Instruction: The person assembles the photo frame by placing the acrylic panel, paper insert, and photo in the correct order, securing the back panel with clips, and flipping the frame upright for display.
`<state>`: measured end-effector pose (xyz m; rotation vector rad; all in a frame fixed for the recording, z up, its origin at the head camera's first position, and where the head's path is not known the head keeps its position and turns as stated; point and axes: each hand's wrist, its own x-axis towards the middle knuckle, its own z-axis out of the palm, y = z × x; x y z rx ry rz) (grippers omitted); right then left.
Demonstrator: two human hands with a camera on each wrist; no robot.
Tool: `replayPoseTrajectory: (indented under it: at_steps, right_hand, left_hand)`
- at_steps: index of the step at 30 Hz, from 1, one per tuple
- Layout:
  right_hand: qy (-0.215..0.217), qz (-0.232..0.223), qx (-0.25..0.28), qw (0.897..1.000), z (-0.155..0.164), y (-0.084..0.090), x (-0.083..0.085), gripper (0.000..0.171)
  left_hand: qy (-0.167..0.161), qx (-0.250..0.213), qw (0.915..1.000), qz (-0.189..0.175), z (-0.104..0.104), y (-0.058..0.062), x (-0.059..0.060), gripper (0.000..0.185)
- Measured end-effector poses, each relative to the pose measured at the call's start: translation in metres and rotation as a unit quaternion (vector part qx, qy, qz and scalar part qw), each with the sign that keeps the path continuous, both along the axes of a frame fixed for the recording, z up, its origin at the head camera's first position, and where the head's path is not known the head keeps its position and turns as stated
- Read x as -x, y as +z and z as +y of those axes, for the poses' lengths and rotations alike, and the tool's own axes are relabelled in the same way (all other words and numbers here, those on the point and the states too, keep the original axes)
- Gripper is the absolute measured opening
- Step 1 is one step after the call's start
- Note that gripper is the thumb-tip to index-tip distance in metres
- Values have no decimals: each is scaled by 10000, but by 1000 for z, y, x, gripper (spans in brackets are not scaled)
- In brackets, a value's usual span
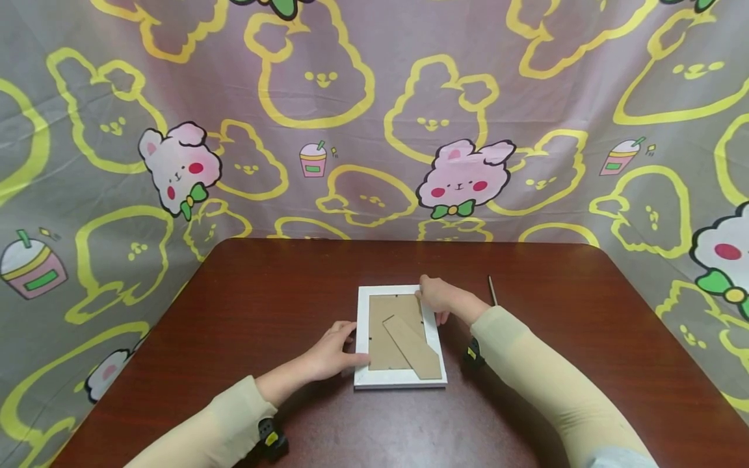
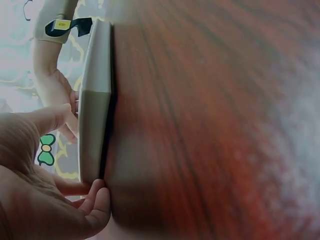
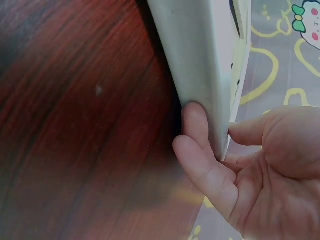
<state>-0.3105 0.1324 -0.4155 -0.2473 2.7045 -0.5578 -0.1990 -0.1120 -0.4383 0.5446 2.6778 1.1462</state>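
While lying face down: frame (image 1: 400,383), back up
Left hand (image 1: 333,354): pinches left edge, steadying it
Right hand (image 1: 440,300): grips far right corner, bracing it

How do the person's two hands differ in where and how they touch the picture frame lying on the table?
The left hand holds the picture frame's near left edge, while the right hand holds its far right corner. The left hand lies flatter with fingers stretched along the side; the right hand's fingers curl over the corner. Both grip the frame's white border and wear beige sleeves.
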Motion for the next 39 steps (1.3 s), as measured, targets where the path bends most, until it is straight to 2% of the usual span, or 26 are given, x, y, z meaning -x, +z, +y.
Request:
replayPoseTrajectory:
  at_steps: [4, 10, 14, 16, 20, 22, 24, 26, 32, 35, 39]
  right_hand:
    - [36, -31, 62, 10000, 1, 0, 0, 40]
    - [1, -58, 122, 9999, 2, 2, -2, 37]
    - [-9, -60, 249, 9997, 4, 1, -2, 36]
    - [-18, -67, 299, 9995, 6, 0, -1, 37]
    - [25, -87, 343, 9994, 8, -1, 1, 36]
    - [6, -117, 373, 9992, 8, -1, 1, 36]
    - [-34, -139, 415, 9990, 8, -1, 1, 36]
    - [-69, -159, 451, 9988, 9, -1, 0, 36]
    - [-58, -207, 541, 9983, 12, -3, -1, 35]
    - [-29, -190, 595, 9980, 13, -5, -1, 36]
    - [8, -148, 687, 9975, 15, -6, -1, 37]
  left_hand:
    - [-8, -260, 9996, -145, 0, 2, -1, 67]
    - [158, -568, 9964, -606, 0, 5, -1, 72]
    - [138, -932, 9912, -935, -2, 4, 1, 74]
    - [38, -1228, 9856, -1164, -3, 3, 1, 76]
    - [-114, -1818, 9669, -1786, -4, 3, 1, 82]
    - [-136, -2017, 9569, -2084, -4, 3, 1, 86]
    - [-146, -2145, 9505, -2243, -5, 4, 0, 89]
    - [-154, -2182, 9482, -2302, -5, 5, 0, 91]
    - [-123, -2301, 9483, -2182, -5, 6, 0, 90]
    - [-122, -2349, 9487, -2115, -5, 6, 0, 81]
    - [-99, -2567, 9420, -2160, -6, 7, 0, 65]
